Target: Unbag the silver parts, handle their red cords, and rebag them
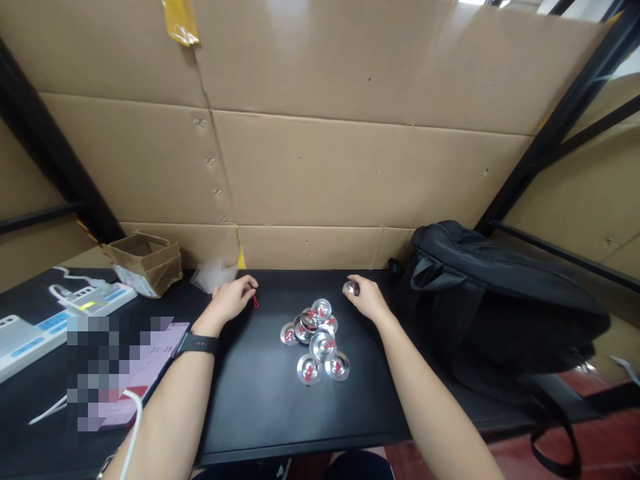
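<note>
- Left hand (231, 299) is pinching a red loop (255, 301) on the counter (260, 393).
- Right hand (367, 298) is gripping a metal disc (351, 288) beyond the disc pile (316, 339).
- Black bag (495, 300) is lying right; power strip (60, 313) and cardboard box (145, 263) left.
- No writing is legible.

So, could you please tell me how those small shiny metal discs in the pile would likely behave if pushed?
The metal discs look thin and light, so they would probably slide easily on the smooth black table. Overlapping ones would likely slip apart.

"31:38" on pink sheet (150, 367)
</note>
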A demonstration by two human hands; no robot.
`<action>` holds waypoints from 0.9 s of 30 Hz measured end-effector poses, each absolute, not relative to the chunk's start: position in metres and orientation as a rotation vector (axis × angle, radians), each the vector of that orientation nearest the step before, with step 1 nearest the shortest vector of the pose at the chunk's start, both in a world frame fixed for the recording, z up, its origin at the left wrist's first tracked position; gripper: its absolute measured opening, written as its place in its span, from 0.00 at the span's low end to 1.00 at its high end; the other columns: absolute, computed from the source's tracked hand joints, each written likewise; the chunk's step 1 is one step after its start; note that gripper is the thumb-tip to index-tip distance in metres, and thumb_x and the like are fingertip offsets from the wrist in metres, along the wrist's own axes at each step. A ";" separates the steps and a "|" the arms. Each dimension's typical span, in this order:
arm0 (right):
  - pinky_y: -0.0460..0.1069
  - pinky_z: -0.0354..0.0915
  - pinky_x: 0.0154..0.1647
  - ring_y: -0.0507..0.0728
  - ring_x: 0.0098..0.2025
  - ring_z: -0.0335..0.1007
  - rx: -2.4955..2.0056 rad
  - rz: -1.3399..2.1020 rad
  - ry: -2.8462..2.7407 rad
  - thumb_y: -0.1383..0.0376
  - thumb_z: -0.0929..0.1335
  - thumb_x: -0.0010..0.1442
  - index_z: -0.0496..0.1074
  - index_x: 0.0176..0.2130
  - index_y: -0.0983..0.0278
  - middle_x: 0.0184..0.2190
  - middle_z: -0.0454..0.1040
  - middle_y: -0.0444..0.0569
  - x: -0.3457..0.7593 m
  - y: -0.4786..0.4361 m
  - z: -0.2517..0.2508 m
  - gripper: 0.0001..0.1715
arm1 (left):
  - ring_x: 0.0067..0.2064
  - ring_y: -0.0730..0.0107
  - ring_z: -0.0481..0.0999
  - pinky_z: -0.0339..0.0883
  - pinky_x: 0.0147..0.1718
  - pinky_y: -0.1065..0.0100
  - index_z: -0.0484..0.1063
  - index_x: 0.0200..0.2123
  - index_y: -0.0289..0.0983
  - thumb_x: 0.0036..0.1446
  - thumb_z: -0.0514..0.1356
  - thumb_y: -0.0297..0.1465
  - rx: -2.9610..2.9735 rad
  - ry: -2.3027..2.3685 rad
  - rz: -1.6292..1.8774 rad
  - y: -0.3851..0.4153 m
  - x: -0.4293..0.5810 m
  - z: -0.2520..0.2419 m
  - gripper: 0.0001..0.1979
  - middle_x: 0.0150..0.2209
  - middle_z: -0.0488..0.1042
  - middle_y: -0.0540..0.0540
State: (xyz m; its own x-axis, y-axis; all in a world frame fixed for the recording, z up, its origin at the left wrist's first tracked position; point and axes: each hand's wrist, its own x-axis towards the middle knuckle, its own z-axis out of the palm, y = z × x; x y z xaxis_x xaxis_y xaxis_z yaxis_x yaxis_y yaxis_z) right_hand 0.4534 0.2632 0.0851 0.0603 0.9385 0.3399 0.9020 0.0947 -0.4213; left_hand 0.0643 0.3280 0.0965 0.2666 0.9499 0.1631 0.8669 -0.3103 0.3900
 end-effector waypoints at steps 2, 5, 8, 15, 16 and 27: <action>0.54 0.66 0.55 0.62 0.52 0.74 -1.847 0.096 -1.852 0.64 0.71 0.58 0.73 0.56 0.61 0.48 0.79 0.53 0.454 0.264 0.081 0.26 | 0.47 0.59 0.77 0.64 0.44 0.61 0.73 0.42 0.43 0.62 0.55 0.33 2.358 1.709 0.599 0.327 0.070 0.096 0.08 0.41 0.80 0.46; 0.53 0.65 0.55 0.62 0.52 0.73 -1.874 0.115 -1.887 0.63 0.72 0.58 0.73 0.55 0.60 0.48 0.79 0.52 0.454 0.265 0.075 0.25 | 0.49 0.58 0.75 0.65 0.47 0.60 0.74 0.43 0.41 0.63 0.54 0.34 2.439 1.579 0.800 0.319 0.088 0.099 0.10 0.45 0.78 0.43; 0.54 0.64 0.56 0.61 0.52 0.72 -1.838 0.130 -1.910 0.63 0.73 0.57 0.75 0.52 0.60 0.49 0.78 0.52 0.454 0.265 0.076 0.22 | 0.50 0.60 0.75 0.65 0.51 0.60 0.76 0.44 0.42 0.64 0.54 0.35 2.539 1.197 0.859 0.302 0.118 0.103 0.11 0.47 0.78 0.45; 0.51 0.68 0.47 0.57 0.43 0.73 -1.350 0.372 -2.030 0.60 0.74 0.57 0.77 0.49 0.59 0.44 0.78 0.50 0.430 0.249 0.101 0.19 | 0.55 0.60 0.72 0.62 0.54 0.55 0.71 0.55 0.46 0.67 0.49 0.29 2.530 0.972 0.791 0.271 0.173 0.093 0.18 0.52 0.77 0.46; 0.50 0.68 0.44 0.56 0.40 0.74 -1.297 0.443 -2.046 0.59 0.74 0.57 0.77 0.50 0.58 0.41 0.78 0.49 0.424 0.247 0.102 0.20 | 0.54 0.60 0.72 0.63 0.54 0.55 0.71 0.55 0.45 0.67 0.48 0.28 2.513 0.998 0.797 0.272 0.174 0.090 0.18 0.52 0.77 0.46; 0.49 0.69 0.36 0.54 0.30 0.74 -1.157 0.955 -1.655 0.59 0.72 0.57 0.77 0.43 0.65 0.29 0.77 0.46 0.405 0.251 0.092 0.16 | 0.49 0.61 0.76 0.67 0.51 0.60 0.76 0.48 0.44 0.68 0.52 0.34 2.412 0.995 0.873 0.282 0.168 0.086 0.13 0.46 0.80 0.48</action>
State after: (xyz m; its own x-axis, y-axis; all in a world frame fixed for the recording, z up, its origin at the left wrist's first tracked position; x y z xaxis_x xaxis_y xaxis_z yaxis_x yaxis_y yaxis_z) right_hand 0.4054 0.2508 0.0916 -0.1818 0.9569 0.2266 0.2830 0.2716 -0.9199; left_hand 0.1679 0.2816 0.0862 0.5544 0.7309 0.3979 0.4899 -0.6732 0.5539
